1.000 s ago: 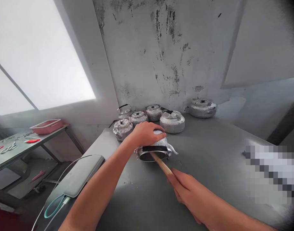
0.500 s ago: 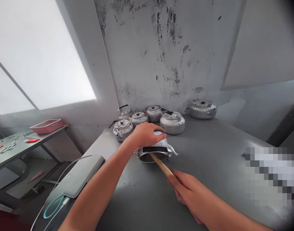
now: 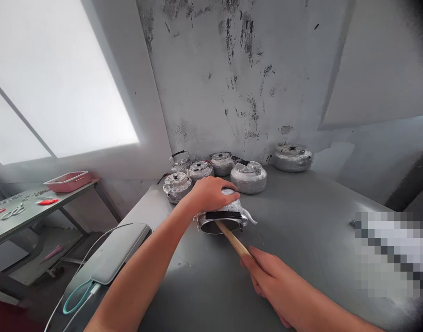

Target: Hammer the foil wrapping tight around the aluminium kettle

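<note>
A silvery kettle [image 3: 232, 203] with a dented-looking surface lies tipped, its open mouth facing me and its spout pointing right. My left hand [image 3: 211, 193] rests over the kettle's body, fingers curved round it and thumb toward the right. A black handle grip lies across the top of its rim. My right hand [image 3: 265, 269] is wrapped round a wooden stick [image 3: 236, 240]. The far end of the stick goes into the kettle's mouth, where it is hidden.
Several similar kettles [image 3: 248, 180] stand at the back of the grey table [image 3: 301, 221]. A grey power bank [image 3: 119, 253] with cables lies left of my forearm. On a side table, a pink tray [image 3: 68, 183] stands near scissors [image 3: 14, 211]. A pixelated patch covers the right.
My right hand has shifted very slightly downward with the wooden stick. The kettle and my left hand have stayed in place.
</note>
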A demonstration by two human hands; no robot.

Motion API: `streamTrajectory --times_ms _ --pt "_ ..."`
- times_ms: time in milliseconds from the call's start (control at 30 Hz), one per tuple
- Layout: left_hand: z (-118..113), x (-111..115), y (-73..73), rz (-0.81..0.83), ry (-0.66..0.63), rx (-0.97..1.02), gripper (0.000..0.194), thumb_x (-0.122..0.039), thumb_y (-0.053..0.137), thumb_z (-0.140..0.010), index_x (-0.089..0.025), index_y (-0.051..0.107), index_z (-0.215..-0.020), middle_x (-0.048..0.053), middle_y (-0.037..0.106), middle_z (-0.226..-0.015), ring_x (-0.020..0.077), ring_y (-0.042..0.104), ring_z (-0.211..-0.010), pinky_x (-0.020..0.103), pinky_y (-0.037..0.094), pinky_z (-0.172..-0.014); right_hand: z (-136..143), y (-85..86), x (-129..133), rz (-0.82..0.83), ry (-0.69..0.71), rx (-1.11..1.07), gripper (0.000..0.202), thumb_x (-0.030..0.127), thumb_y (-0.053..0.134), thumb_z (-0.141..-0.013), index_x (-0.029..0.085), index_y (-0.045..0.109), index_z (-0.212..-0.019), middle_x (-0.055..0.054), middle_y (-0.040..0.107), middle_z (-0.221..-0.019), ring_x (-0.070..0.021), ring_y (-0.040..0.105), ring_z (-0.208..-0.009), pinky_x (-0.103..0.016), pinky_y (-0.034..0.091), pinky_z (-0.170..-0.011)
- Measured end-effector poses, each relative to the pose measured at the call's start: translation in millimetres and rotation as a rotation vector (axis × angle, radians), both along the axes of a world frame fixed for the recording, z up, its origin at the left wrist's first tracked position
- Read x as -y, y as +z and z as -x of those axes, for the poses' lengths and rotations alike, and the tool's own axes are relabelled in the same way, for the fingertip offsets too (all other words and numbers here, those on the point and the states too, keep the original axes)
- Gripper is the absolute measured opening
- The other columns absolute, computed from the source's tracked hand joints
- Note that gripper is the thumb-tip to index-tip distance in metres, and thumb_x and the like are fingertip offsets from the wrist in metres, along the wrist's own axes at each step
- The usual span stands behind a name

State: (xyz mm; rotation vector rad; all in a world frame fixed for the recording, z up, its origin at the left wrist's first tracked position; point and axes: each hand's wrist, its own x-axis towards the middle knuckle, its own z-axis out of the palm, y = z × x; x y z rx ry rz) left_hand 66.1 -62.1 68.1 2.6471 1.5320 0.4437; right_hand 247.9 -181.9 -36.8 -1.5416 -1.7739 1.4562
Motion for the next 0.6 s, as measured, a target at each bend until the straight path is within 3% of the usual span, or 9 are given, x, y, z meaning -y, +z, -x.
streamTrajectory --times_ms 100,267,600 --pt "0.3 -0.7 -0.5 0.003 0.001 -0.001 0.040 -0.060 0.050 -0.089 -0.040 0.075 -0.113 -0.001 0.075 -0.086 0.0259 0.067 -0.090 0.032 0.049 -0.076 0.5 4.7 0.7 -0.018 0.031 0.045 0.038 0.054 0.031 -0.100 0.023 0.045 -0.083 0.004 0.040 -0.070 -0.0087 0.039 -0.053 -0.017 0.029 -0.037" --pt "-0.8 0.1 -0.1 -0.015 0.000 -0.001 0.038 -0.058 0.052 -0.089 -0.039 0.076 -0.112 -0.002 0.076 -0.100 0.0258 0.067 -0.095 0.033 0.049 -0.080 1.2 9.3 -0.5 -0.079 0.000 0.024 0.040 0.055 0.028 -0.101 0.023 0.043 -0.082 0.005 0.038 -0.069 -0.0081 0.037 -0.053 -0.016 0.028 -0.037" --pt "0.1 -1.4 -0.3 -0.007 -0.010 -0.005 0.040 -0.058 0.051 -0.089 -0.038 0.075 -0.113 -0.003 0.076 -0.096 0.0243 0.067 -0.092 0.032 0.050 -0.080 1.0 11.8 -0.1 0.024 -0.048 0.000 0.041 0.057 0.028 -0.100 0.024 0.043 -0.081 0.006 0.036 -0.068 -0.0076 0.035 -0.047 -0.018 0.034 -0.036"
